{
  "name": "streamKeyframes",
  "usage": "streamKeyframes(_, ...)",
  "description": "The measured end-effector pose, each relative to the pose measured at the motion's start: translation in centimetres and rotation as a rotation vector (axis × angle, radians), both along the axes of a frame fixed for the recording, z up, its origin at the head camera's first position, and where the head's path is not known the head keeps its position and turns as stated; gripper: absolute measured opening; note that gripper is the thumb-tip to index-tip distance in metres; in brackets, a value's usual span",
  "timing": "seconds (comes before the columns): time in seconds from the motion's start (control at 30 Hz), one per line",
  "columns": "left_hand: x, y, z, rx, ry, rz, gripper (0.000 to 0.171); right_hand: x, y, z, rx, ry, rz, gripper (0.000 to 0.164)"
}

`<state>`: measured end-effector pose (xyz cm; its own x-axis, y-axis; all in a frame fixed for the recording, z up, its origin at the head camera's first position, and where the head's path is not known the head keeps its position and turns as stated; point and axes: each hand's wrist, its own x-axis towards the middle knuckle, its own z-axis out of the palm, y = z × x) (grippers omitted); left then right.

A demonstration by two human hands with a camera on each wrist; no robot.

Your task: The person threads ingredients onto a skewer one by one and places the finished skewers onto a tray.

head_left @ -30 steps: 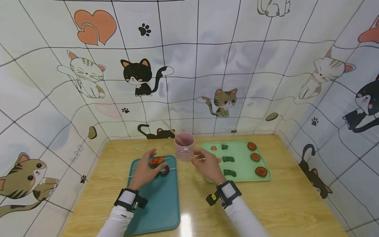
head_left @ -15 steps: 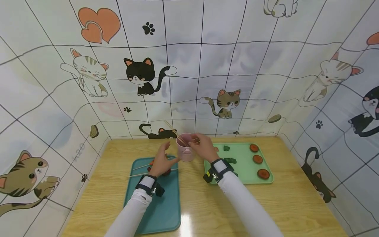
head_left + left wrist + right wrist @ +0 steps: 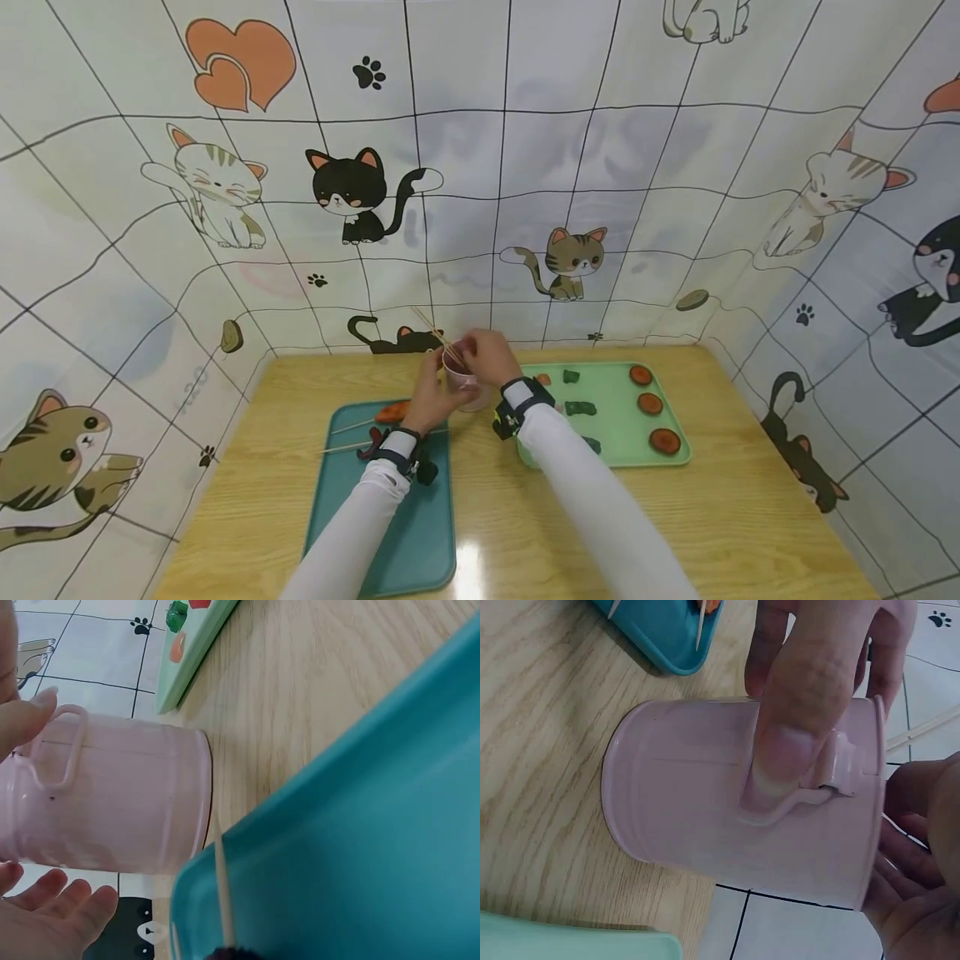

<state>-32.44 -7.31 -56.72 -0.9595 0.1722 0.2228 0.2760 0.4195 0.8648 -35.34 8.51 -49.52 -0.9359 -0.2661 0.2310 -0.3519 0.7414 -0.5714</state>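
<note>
Near the back of the wooden counter, between two trays, stands a pink cup, upright, with thin wooden sticks leaning out of its mouth. The left hand grips it, thumb on the small front handle, fingers spread round the side. The right hand has curled fingers at the mouth; whether they pinch a stick cannot be told. To the left, a teal tray bears skewered orange and dark pieces; to the right, a pale green tray carries green pieces and brown discs.
</note>
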Motion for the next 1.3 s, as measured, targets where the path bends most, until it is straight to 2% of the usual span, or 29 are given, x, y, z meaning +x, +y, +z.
streamKeyframes(0.17,-0.5,0.5,-0.7,0.049,0.028,0.007,0.093,-1.0,-0.8,-0.7,0.04,-0.051,-0.009,0.018)
streamKeyframes(0.3,-0.5,0.8,-0.7,0.087,0.016,0.013,0.086,-1.5,-1.1,-1.5,0.061,-0.06,-0.03,0.016)
streamKeyframes(0.47,-0.3,0.8,-0.6,0.092,-0.006,0.013,0.084,-1.4,-1.4,-2.0,0.037,-0.03,-0.044,0.012)
streamKeyframes(0.73,-0.4,0.6,-0.9,0.107,0.006,0.01,0.082,-1.2,-1.4,-1.9,0.024,-0.023,-0.022,0.011)
streamKeyframes(0.97,-0.3,0.6,-0.6,0.086,-0.019,0.01,0.083,-0.8,-0.5,-1.4,-0.08,0.013,-0.023,0.008)
streamKeyframes(1.2,-0.1,0.7,-0.1,0.071,0.002,0.007,0.082,-0.7,0.6,-0.3,-0.214,0.115,-0.033,0.006)
streamKeyframes(1.3,-0.1,0.6,0.0,0.078,0.007,0.0,0.083,-0.5,1.2,0.4,-0.28,0.13,-0.034,0.006)
